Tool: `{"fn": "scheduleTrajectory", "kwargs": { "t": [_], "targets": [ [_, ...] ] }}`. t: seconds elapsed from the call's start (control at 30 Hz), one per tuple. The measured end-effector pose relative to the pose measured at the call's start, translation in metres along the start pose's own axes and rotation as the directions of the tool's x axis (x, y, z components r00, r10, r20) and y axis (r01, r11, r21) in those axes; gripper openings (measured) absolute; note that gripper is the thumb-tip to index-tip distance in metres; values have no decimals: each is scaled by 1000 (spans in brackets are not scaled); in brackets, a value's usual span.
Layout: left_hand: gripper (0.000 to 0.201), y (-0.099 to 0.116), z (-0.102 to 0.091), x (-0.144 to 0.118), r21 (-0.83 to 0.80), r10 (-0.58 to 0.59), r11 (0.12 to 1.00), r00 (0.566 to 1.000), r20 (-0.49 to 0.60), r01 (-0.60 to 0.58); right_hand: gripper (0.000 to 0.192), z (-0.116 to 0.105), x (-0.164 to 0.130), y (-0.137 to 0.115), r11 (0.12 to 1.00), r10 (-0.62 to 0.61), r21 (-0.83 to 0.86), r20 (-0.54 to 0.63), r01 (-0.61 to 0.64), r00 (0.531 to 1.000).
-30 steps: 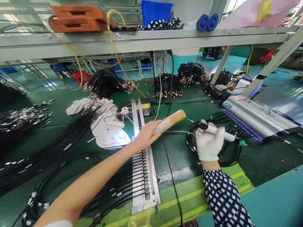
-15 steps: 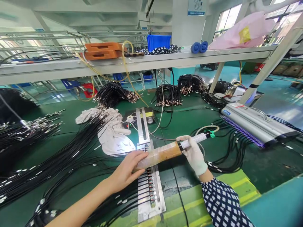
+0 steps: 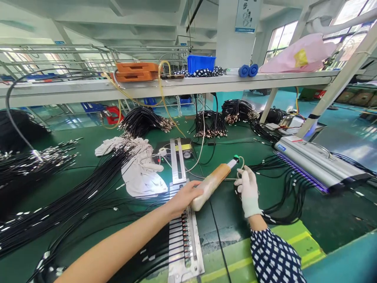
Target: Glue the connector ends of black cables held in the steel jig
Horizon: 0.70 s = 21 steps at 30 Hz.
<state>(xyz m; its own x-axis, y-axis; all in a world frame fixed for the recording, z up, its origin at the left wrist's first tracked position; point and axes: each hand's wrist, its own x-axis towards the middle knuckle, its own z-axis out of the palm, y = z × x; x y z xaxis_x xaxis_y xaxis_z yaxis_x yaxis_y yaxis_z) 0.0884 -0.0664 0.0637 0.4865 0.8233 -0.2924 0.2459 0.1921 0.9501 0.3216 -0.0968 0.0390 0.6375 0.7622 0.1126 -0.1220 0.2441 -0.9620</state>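
My bare left hand (image 3: 186, 197) grips the lower end of a tan and whitish tape-wrapped tube (image 3: 212, 184), holding it tilted over the metal fixture. From the tube's upper end sticks a short length of clear syringe (image 3: 231, 164) with a green cap (image 3: 236, 157) and a pale hose. My right hand (image 3: 249, 188), in a white glove with bare wrist, is just right of the tube, apart from it. Its fingers are loosely bent near the hose, with nothing clearly held. Below my left hand, the slotted metal fixture (image 3: 194, 251) holds a row of black cable ends.
Black cable bundles (image 3: 97, 181) lie at left, with more at the back. A white cloth (image 3: 140, 177) sits left of the fixture. A silver lamp unit (image 3: 318, 161) with violet light stands at right over cables. A shelf (image 3: 141, 89) crosses the back above the table.
The syringe has slid deeper into the taped tube, and my right hand has come off it. My left hand has swung the tube steeper, up and right. The view has tipped upward slightly.
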Motion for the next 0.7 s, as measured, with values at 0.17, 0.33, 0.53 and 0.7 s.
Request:
{"fn": "scheduleTrajectory", "kwargs": {
  "t": [0.17, 0.33, 0.53, 0.7],
  "targets": [
    [46, 20, 38, 78, -81, -42, 996, 986, -161, 29, 47, 0, -6, -4, 996, -90, 12, 72, 89, 993],
    [46, 22, 2, 75, 30, 179, 983, 924, -339, -179, 43, -6, -5, -1, 997, -52, -46, 135, 59, 990],
    [32, -46, -104, -18, 652, 581, 688, 781, -231, -319, 30, 12, -25, 5, 957, -53, -242, 391, 158, 919],
    [36, -114, -141, -46, 925, 605, 379, 754, -255, 8, 34, 116, 3, 14, 709, -49, -394, 800, 586, 598]
  ]
}}
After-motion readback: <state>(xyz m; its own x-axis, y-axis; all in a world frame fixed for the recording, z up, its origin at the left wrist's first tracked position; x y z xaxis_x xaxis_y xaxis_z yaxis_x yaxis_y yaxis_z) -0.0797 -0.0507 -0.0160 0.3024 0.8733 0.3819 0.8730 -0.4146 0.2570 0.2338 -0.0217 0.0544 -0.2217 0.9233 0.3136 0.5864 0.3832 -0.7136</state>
